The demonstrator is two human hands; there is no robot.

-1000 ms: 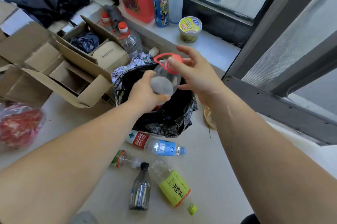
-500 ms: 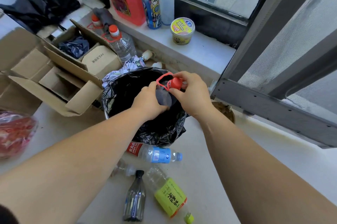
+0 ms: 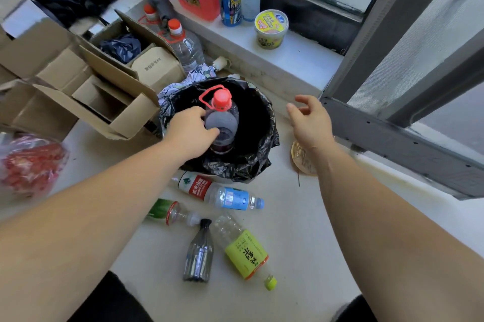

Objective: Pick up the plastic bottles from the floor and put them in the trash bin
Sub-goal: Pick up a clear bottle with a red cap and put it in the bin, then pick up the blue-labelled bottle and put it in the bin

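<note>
Head view, left hand [image 3: 190, 129]: reaching over the trash bin, fingers curling around the shoulder of a large clear bottle and gripping it.
Head view, large clear bottle [image 3: 222, 122]: standing upright inside the bin's mouth, showing a red cap and a red carry loop at the neck.
Head view, right hand [image 3: 310, 121]: hovering to the right of the bin with fingers spread loosely, grasping nothing and touching nothing.
Head view, trash bin [image 3: 262, 138]: sitting on the floor, wearing a black plastic liner folded over its rim.
Head view, water bottle [image 3: 220, 194]: lying on its side just in front of the bin, carrying a red-and-white label and a blue one.
Head view, green-labelled bottle [image 3: 167, 213]: lying partly under the left forearm.
Head view, dark bottle [image 3: 199, 253]: lying near the yellow-labelled bottle [image 3: 243, 249], its black cap pointing toward the bin.
Head view, cardboard box [image 3: 86, 91]: sitting open to the left of the bin.
Head view, window ledge [image 3: 288, 57]: bearing a yellow tub [image 3: 271, 28] and several containers.
</note>
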